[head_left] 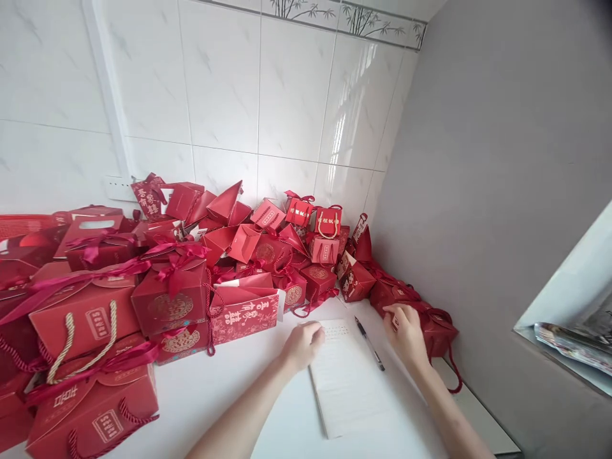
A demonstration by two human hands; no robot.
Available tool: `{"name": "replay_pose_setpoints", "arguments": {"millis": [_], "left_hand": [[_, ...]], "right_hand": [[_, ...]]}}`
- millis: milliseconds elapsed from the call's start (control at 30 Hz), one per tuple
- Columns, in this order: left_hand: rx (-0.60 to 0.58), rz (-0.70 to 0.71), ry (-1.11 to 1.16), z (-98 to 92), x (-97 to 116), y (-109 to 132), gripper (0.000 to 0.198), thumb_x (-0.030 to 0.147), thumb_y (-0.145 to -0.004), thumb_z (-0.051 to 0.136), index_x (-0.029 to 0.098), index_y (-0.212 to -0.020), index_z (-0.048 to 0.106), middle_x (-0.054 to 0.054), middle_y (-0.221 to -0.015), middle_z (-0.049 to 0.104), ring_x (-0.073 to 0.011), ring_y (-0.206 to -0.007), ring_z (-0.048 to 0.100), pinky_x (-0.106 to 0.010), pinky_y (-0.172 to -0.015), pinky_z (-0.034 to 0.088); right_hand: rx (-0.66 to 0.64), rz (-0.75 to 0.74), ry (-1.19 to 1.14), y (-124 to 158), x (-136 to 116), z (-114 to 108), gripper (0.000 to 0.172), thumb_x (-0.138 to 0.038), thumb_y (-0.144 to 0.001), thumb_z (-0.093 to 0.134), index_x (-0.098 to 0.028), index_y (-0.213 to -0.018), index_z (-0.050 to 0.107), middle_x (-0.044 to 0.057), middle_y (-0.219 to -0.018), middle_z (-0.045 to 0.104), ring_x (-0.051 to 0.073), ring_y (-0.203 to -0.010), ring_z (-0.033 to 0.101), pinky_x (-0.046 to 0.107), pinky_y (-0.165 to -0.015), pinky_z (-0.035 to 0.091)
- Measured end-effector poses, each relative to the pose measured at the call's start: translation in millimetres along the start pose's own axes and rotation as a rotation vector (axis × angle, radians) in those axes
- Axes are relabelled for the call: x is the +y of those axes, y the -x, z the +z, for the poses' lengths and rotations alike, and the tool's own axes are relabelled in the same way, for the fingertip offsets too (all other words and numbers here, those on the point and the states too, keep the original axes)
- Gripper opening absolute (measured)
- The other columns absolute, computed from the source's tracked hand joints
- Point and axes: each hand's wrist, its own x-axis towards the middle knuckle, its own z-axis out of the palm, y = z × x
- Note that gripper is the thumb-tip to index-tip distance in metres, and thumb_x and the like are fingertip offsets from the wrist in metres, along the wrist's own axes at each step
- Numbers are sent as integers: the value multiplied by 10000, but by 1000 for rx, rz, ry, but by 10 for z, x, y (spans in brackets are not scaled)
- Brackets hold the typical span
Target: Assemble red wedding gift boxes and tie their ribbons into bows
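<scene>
A notepad [349, 389] with a few lines of writing near its top lies on the white table. At its upper left edge rests my left hand [303, 345], its fingers curled in; whether anything is inside them is hidden. A black pen [370, 344] lies on the right part of the pad, between my two hands and touched by neither. My right hand [405, 328] is right of the pen, fingers bent and partly apart, holding nothing visible. Just behind it are dark red gift boxes [437, 331] by the grey wall.
Many red gift boxes [174, 299] with ribbons and rope handles are piled on the table [215, 389] at the left and along the tiled wall. A red basket [26, 224] stands behind them. At the right, a ledge [564, 350] holds plastic-wrapped items.
</scene>
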Motion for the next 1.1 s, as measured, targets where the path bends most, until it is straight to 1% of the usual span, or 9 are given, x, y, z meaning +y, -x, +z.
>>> {"name": "replay_pose_setpoints", "arguments": {"millis": [167, 267, 400, 500, 667, 767, 900, 967, 1100], "left_hand": [[55, -8, -68, -75, -109, -55, 265, 262, -820, 367, 208, -567, 307, 26, -540, 401, -128, -551, 409, -249, -552, 328], [45, -7, -89, -72, -89, -63, 259, 257, -809, 365, 209, -565, 292, 25, -537, 384, -128, -551, 401, -250, -556, 317], [31, -6, -94, -76, -64, -62, 272, 263, -822, 355, 209, -564, 284, 24, -542, 388, -127, -555, 404, -248, -569, 316], [27, -2, -92, -86, -58, -56, 274, 258, -823, 357, 208, -566, 277, 28, -541, 383, -124, -544, 395, -244, -563, 300], [26, 16, -90, -96, -48, -30, 249, 235, -805, 388, 205, -572, 306, 27, -553, 409, -125, -548, 395, -243, -560, 283], [33, 20, -79, -93, -51, -8, 256, 247, -810, 383, 206, -569, 307, 27, -545, 400, -126, -546, 390, -249, -562, 279], [58, 22, -33, -84, -79, 12, 271, 275, -825, 359, 207, -564, 327, 21, -540, 424, -133, -545, 419, -257, -569, 299], [78, 20, 2, -86, -93, 20, 276, 295, -832, 351, 207, -571, 359, 16, -548, 457, -137, -548, 450, -259, -572, 325], [113, 39, 84, -112, -111, 51, 234, 347, -824, 393, 208, -644, 443, 13, -602, 526, -148, -586, 515, -258, -589, 390]], "right_hand": [[134, -47, 179, -11, 72, -436, 181, -291, -843, 436, -213, -873, 595, 132, -946, 571, 288, -922, 548, 468, -845, 472], [102, 56, 316, 42, 230, -618, 292, -397, -841, 434, -178, -950, 595, 153, -936, 566, 316, -925, 546, 481, -834, 476], [-71, 198, 405, 172, 466, -625, 507, -547, -783, 468, -112, -1023, 573, 206, -1000, 546, 377, -1008, 533, 532, -859, 458], [-111, 236, 383, 256, 517, -557, 493, -557, -737, 521, -132, -985, 547, 245, -1169, 475, 409, -1142, 480, 562, -929, 410], [-204, 321, 235, 256, 389, -533, 443, -504, -702, 550, -167, -979, 473, 235, -1214, 452, 412, -1258, 389, 545, -972, 393], [-246, 351, 173, 224, 328, -566, 457, -454, -695, 535, -159, -1032, 444, 215, -1156, 505, 388, -1211, 439, 514, -959, 418], [-209, 342, 202, 193, 183, -622, 565, -420, -665, 590, -162, -1143, 438, 188, -1186, 488, 374, -1137, 492, 513, -923, 444], [-146, 253, 219, 161, 19, -634, 604, -407, -663, 629, -188, -1191, 436, 177, -1247, 446, 370, -1133, 490, 536, -920, 443], [-9, -51, 92, 16, -454, -532, 593, -408, -735, 647, -215, -1246, 416, 169, -1279, 416, 350, -1204, 439, 556, -965, 423]]}}
